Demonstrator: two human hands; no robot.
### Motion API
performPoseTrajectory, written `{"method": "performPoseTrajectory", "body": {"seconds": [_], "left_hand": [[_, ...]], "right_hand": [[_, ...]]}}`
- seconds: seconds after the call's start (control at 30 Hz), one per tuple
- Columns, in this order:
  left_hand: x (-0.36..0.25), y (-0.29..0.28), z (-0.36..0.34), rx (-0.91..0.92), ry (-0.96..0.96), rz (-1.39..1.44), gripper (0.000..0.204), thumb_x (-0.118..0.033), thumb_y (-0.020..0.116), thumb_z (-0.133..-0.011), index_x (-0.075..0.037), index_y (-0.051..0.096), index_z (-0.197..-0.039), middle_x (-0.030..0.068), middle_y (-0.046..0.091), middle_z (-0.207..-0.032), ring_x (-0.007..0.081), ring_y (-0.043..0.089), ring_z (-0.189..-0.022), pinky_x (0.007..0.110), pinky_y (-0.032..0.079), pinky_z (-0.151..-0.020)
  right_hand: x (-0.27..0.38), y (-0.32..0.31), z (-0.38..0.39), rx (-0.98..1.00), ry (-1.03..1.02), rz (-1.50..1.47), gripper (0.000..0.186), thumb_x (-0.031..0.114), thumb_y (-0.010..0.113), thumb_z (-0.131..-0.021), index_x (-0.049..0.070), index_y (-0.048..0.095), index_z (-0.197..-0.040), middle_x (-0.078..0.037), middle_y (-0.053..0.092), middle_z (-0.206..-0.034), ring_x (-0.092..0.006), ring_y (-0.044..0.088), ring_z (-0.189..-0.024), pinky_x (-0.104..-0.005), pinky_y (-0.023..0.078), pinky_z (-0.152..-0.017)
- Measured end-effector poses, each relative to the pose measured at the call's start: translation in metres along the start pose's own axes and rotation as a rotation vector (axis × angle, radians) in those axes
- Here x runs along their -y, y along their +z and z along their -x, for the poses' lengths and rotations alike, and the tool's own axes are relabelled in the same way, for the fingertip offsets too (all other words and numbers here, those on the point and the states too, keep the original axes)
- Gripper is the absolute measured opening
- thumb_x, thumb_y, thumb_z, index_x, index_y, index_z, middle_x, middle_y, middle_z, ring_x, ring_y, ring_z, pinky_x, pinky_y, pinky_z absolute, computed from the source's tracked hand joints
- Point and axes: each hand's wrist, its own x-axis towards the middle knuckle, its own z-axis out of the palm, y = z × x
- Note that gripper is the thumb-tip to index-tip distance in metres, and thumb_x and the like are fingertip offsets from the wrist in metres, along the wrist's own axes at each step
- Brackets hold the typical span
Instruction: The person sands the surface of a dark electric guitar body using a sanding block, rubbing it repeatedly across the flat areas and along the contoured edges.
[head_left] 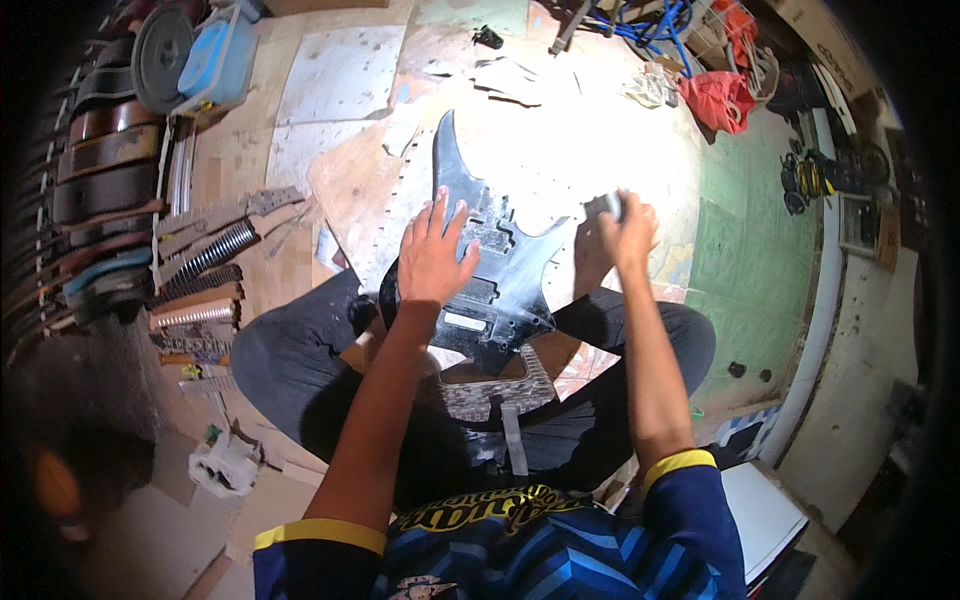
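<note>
A black electric guitar body with long pointed horns and cut-out cavities lies between my bent legs, its surface dull and scuffed. My left hand rests flat on its left side with the fingers spread. To the right of the body, my right hand is raised, its fingers closed round a small grey-white piece. Glare and the fingers hide what kind of piece it is. Below the guitar body, a patterned board with an opening shows over my lap.
Guitar necks and coiled springs lie on the left. Many curved guitar bodies stand in a rack beyond. A blue container sits at far left, a red cloth bag at far right. Another person's head is at lower left.
</note>
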Motion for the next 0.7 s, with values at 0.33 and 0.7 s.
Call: {"method": "performPoseTrajectory", "body": {"seconds": [0.33,0.7], "left_hand": [[-0.083,0.033,0.063,0.208,0.085,-0.081,0.101,-0.065,0.060,-0.090,0.009,0.034,-0.154,0.0293,0.027,-0.163,0.0441,0.021,-0.154,0.063,0.013,-0.122],[-0.129,0.079,-0.054,0.161,0.253,-0.026,0.090,-0.059,0.059,-0.093,0.009,0.042,-0.148,0.0227,0.037,-0.160,0.0350,0.032,-0.150,0.054,0.020,-0.124]], "right_hand": [[-0.035,-0.073,0.056,-0.107,0.014,-0.867,0.051,-0.003,0.066,-0.084,-0.006,0.054,-0.134,-0.018,0.059,-0.133,-0.0257,0.058,-0.125,-0.0376,0.044,-0.108],[-0.037,-0.041,0.050,-0.148,0.166,-1.041,0.051,0.004,0.070,-0.082,-0.004,0.058,-0.130,-0.020,0.062,-0.127,-0.0267,0.061,-0.119,-0.0371,0.046,-0.104]]}}
